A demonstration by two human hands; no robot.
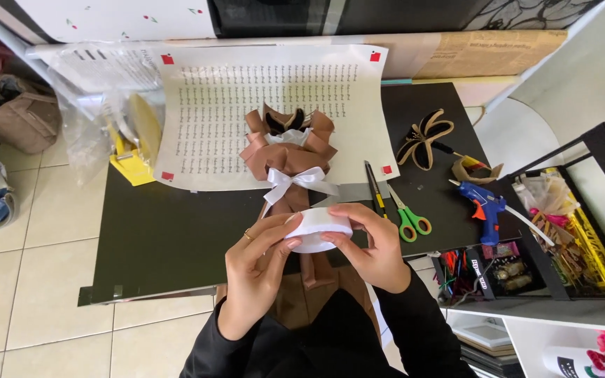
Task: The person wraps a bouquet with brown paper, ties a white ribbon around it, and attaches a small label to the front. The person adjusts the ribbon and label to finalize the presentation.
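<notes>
Two hands, the left hand [257,262] and the right hand [372,241], are grasping a white ribbon roll [316,229] over the black board's [162,238] near edge. Behind it, a brown wrapped bouquet [290,150] is lying on printed paper [246,105]. Green scissors [407,217] and a blue glue gun [483,206] are lying near the right edge, beside a shelf bin [561,280] holding craft bits. White tiles [29,280] are covering the floor.

Black long sleeves on both arms; thin ring on left hand [257,262]
</notes>
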